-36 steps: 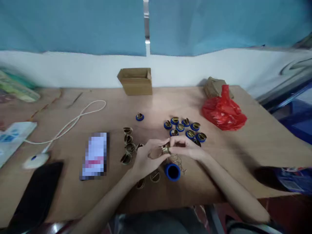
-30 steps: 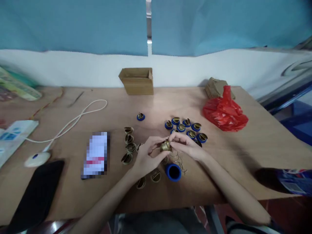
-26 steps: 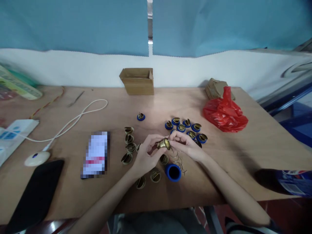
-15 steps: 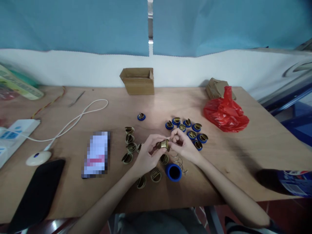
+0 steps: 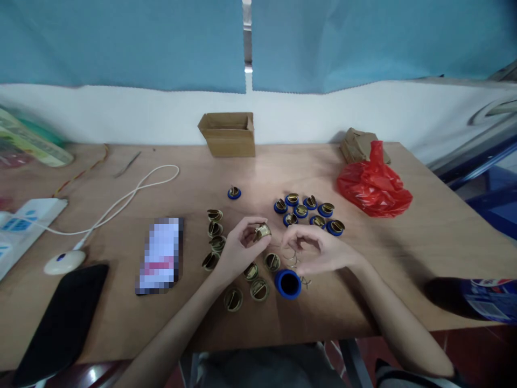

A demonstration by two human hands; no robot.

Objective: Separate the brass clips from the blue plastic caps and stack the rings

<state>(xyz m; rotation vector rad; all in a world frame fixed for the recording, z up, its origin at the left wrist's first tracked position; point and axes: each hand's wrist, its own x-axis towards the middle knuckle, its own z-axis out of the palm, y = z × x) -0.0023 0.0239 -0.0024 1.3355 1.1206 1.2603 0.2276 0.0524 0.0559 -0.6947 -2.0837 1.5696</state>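
Brass-coloured fitting (image 5: 263,231) is pinched by the left hand (image 5: 239,252), thumb against fingertips, above the table (image 5: 194,188); the right hand (image 5: 330,252) is held loosely curled, thumb apart, over the wire rings (image 5: 291,263), nothing visibly grasped. Close handling seems under way; a steady pinch is called for next.

Above the table (image 5: 189,183), the left hand (image 5: 238,253) held a fitting (image 5: 263,231), with the right hand (image 5: 327,250) just to its right, near the cup (image 5: 288,296). Loose fittings (image 5: 259,289) lay left of the left hand and before it. Behind the right hand sat the collared fittings (image 5: 301,210), one lone piece (image 5: 233,192) well apart on their left. A phone (image 5: 159,256) lay left of the loose fittings, a second phone (image 5: 60,323) farther left. At the back stood a carton (image 5: 230,145); right of it, a bag (image 5: 374,188) lay before a package (image 5: 357,145), and a bottle (image 5: 476,299) lay at front right.
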